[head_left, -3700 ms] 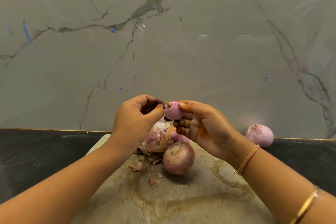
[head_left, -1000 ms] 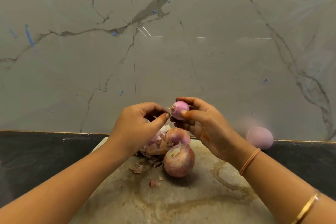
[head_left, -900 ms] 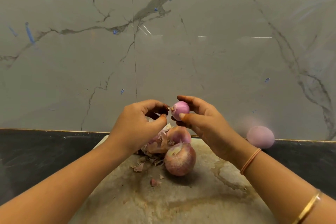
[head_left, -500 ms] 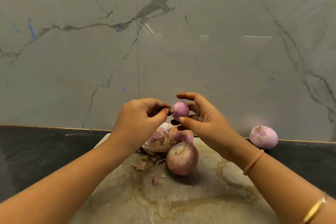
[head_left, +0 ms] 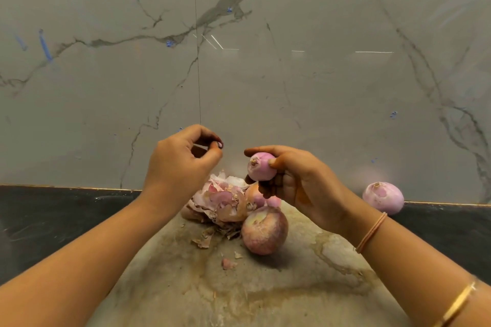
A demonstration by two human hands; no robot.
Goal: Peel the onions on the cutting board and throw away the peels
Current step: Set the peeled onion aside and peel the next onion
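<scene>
Holding a small peeled onion [head_left: 261, 168] above the far end of the cutting board [head_left: 265, 300], the right hand [head_left: 300, 186] has its thumb and fingers wrapped round the bulb, with the root end turned towards the other hand. The skin looks clean and pink, so I judge this onion is all but finished. The left hand [head_left: 180, 164] hangs just beside it, not touching, also over the far end of the board. Its thumb and forefinger are nipped together and the other fingers curled. Whether a scrap of skin sits in that pinch I cannot tell.

Below the hands, a heap of peels [head_left: 220, 199] lies on the far part of the board. A large unpeeled onion [head_left: 264, 231] rests against the heap, and another onion [head_left: 256, 198] sits half hidden behind it. Loose scraps [head_left: 228, 264] lie nearer the board's middle. A second peeled onion [head_left: 382, 198] sits off the board to its right, on the dark countertop [head_left: 53, 220].

Next, I would guess, the finished bulb gets set down off the board and the large one taken up. That calls for a nail under its dry outer skin.

No bin, bowl or other container shows, so the peels' destination is out of sight.
</scene>
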